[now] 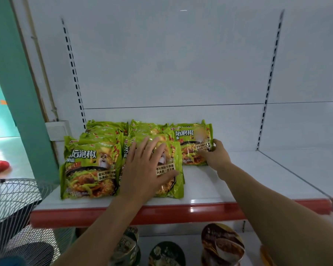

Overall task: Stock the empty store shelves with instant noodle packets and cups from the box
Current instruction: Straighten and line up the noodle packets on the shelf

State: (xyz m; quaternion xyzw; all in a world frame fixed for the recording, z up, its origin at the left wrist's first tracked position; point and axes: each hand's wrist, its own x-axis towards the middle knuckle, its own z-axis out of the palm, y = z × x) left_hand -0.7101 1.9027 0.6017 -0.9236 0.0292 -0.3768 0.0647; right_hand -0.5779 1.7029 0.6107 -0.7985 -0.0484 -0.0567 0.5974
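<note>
Packets of green instant noodles stand in rows centre-left of the head view on the white shelf — left hand flat, fingers spread, pressing the middle row's front packet, right hand pinching the right edge of the end packet just right of centre. Best play, I'd say: hold the palm down so the stack can't slide, then nudge the pinched packet square against its neighbours — cups sit at the bottom of the frame.

Left hand presses middle packet — right hand grips right packet.
</note>
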